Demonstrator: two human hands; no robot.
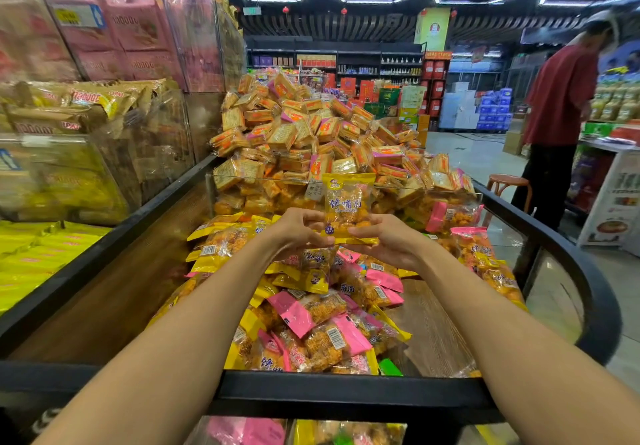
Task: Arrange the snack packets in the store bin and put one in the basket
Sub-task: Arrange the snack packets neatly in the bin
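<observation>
Head view: both hands holding up one packet (348, 207).
Left grip (297, 233) and right grip (384, 242) are pinching its bottom edge above the bin (349, 398).

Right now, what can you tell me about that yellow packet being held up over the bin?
The yellow packet is a small crinkly plastic bag, upright, with yellow bands at top and bottom. Its clear middle shows orange-golden snack pieces under dark printed characters, with a small purple mark low on its left. The left hand and right hand pinch its bottom edge, holding it above the loose packets in the bin.
</observation>
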